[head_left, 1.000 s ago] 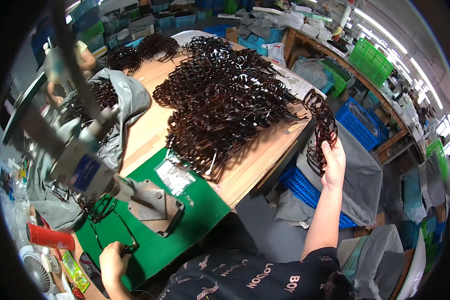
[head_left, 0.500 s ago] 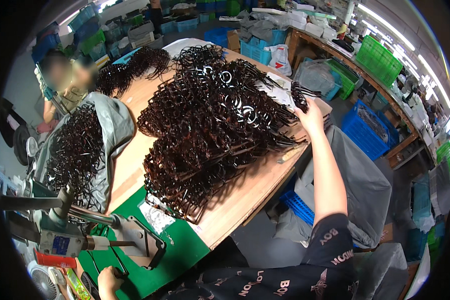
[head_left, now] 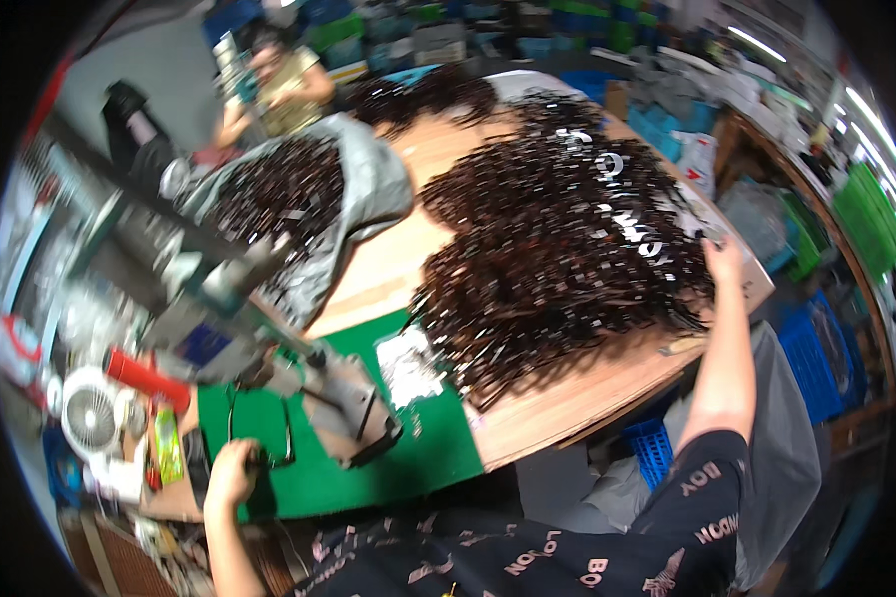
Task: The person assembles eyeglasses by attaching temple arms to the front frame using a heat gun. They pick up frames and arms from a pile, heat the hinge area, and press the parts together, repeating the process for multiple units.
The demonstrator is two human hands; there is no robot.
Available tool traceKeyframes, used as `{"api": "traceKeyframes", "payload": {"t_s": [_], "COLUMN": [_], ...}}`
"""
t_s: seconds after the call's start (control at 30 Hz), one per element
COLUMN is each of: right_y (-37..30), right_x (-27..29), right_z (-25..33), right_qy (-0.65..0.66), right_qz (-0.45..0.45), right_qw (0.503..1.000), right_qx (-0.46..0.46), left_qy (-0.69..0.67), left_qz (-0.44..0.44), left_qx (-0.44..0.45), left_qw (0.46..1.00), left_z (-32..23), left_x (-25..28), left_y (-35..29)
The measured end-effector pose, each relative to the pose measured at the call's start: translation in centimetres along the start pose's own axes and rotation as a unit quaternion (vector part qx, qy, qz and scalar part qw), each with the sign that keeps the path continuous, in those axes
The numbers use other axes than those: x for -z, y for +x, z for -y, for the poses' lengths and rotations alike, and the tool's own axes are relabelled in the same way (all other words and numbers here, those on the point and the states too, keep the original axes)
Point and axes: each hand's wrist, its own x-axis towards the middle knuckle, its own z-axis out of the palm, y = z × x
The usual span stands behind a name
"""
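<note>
A large heap of dark, glossy glasses frames [head_left: 558, 249] covers the middle of the wooden table [head_left: 388, 269]. At its far right side, my right hand [head_left: 726, 264] reaches in with the arm stretched out; motion blur hides what its fingers do, though something small and dark shows by the fingertips. My left hand [head_left: 232, 474] is closed around one end of a dark glasses frame [head_left: 289, 428], whose thin temples point away from me. This frame lies low over the green mat [head_left: 368, 488], beside a metal bench press [head_left: 343, 408].
A grey cloth sack [head_left: 378, 189] full of dark frames lies beyond the press. A white fan [head_left: 92, 413] and a red tube [head_left: 147, 380] stand at left. Shiny foil [head_left: 408, 368] lies on the mat. Another person [head_left: 294, 90] sits across the table; blue crates [head_left: 816, 348] stand right.
The view has swung left, so the table and heap sit further right in it. My right hand remains at the heap's right side; the left still holds the glasses frame.
</note>
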Motion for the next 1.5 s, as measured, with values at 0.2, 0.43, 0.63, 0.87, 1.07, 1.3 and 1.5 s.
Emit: {"api": "traceKeyframes", "payload": {"t_s": [0.2, 0.43, 0.63, 0.87, 1.07, 1.3, 1.5], "right_y": [-9.2, -32.9, -42.1, -43.8, -44.7, -44.3, -44.4], "right_x": [7.5, 13.6, 9.7, 4.7, 3.3, 3.3, 4.6], "right_z": [8.2, 20.0, 26.0, 26.9, 25.8, 25.1, 24.6], "right_qy": [0.3, 0.443, 0.493, 0.414, 0.404, 0.421, 0.421], "right_qz": [-0.083, 0.076, 0.327, 0.465, 0.471, 0.438, 0.412], "right_qw": [0.928, 0.857, 0.76, 0.744, 0.767, 0.783, 0.799], "right_qx": [0.205, 0.25, 0.269, 0.242, 0.163, 0.133, 0.121], "left_qy": [-0.031, -0.536, -0.582, -0.619, -0.616, -0.105, -0.082], "left_qz": [-0.034, 0.034, 0.056, 0.058, 0.056, 0.076, -0.054], "left_qx": [-0.059, 0.091, 0.038, 0.053, 0.093, -0.079, -0.059], "left_qw": [0.997, 0.838, 0.81, 0.781, 0.78, 0.988, 0.993], "left_z": [3.6, 0.6, -0.6, 0.7, 1.3, 7.3, 8.1], "left_x": [-0.4, 3.9, 5.0, 4.2, 5.7, 3.5, 5.2], "left_y": [-0.6, -3.3, -5.3, -4.8, -3.3, -3.9, 4.8]}}
